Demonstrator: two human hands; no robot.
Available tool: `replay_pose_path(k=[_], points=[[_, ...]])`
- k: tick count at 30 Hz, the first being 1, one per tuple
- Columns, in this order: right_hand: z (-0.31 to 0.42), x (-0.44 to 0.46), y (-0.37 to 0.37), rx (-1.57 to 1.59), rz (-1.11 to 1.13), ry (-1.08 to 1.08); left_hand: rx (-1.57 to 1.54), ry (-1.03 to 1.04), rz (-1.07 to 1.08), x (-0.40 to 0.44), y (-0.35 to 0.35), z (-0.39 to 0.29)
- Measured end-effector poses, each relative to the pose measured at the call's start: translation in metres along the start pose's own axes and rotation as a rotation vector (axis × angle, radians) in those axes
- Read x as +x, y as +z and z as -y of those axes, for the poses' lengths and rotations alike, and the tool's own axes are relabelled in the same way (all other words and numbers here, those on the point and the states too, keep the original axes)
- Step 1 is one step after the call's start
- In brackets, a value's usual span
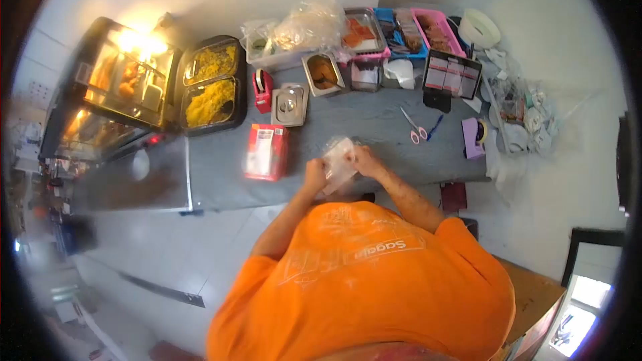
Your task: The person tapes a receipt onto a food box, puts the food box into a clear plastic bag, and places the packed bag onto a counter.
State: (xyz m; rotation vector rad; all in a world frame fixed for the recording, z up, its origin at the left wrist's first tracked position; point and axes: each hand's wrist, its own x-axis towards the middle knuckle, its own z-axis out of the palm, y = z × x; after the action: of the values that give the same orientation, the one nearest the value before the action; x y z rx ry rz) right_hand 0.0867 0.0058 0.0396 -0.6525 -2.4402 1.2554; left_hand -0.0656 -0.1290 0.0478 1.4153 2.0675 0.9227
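A clear plastic bag (339,166) is stretched between my two hands over the front edge of the grey-covered table (394,150). My left hand (315,175) has its fingers closed on the bag's left side. On the opposite side, my right hand (365,160) pinches the bag near its upper right edge. Nothing can be made out inside the bag. Left of my hands stands a red and white box (266,152). Behind it lies a lidded steel container (289,105). Pink-handled scissors (414,127) and a blue pen (435,128) rest to the right.
Two trays of yellow food (210,101) stand by a lit glass warmer (124,80). Along the back are a red tape dispenser (262,91), a steel pan of sauce (323,73) and a pink tray (438,32). A tablet (452,75) and purple tape dispenser (473,139) sit right.
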Motion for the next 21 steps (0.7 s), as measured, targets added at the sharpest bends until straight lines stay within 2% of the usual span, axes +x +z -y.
replay_pose_path(k=[1,2,3,5,6,7,8,9,11,12,14,18,21], points=[[0.006,-0.001,-0.004,0.032,0.016,0.091,0.0,-0.132,-0.02,0.001,-0.005,-0.01],[-0.005,-0.004,0.001,0.066,-0.014,0.112,-0.165,-0.317,0.053,0.005,-0.014,-0.026],[-0.009,-0.009,0.01,0.069,-0.013,0.118,-0.165,-0.321,0.06,0.006,-0.005,-0.019],[-0.011,-0.019,0.033,0.21,-0.305,0.095,-0.683,-0.524,0.084,0.005,0.016,0.0],[0.002,-0.025,0.032,0.216,-0.294,0.1,-0.852,-0.64,0.13,0.004,0.019,0.0],[0.014,-0.032,0.028,0.116,-0.311,-0.053,-0.851,-0.654,0.123,0.003,0.025,0.005],[0.023,-0.035,0.025,0.018,-0.327,-0.209,-1.032,-0.725,0.185,0.002,0.034,0.016],[0.023,-0.037,0.026,0.029,-0.318,-0.206,-1.214,-0.794,0.248,-0.001,0.038,0.021],[0.018,-0.038,0.024,-0.119,-0.257,-0.352,-1.323,-0.82,0.262,-0.009,0.045,0.026],[0.01,-0.041,0.026,-0.112,-0.254,-0.348,-1.432,-0.83,0.284,-0.012,0.047,0.025],[-0.001,-0.04,0.029,-0.018,-0.294,-0.401,-1.464,-0.844,0.274,-0.014,0.048,0.021],[0.003,-0.043,0.032,-0.063,-0.305,-0.361,-1.435,-0.923,0.247,-0.017,0.047,0.016],[0.008,-0.044,0.032,-0.083,-0.321,-0.342,-1.473,-0.896,0.256,-0.022,0.05,0.017]])
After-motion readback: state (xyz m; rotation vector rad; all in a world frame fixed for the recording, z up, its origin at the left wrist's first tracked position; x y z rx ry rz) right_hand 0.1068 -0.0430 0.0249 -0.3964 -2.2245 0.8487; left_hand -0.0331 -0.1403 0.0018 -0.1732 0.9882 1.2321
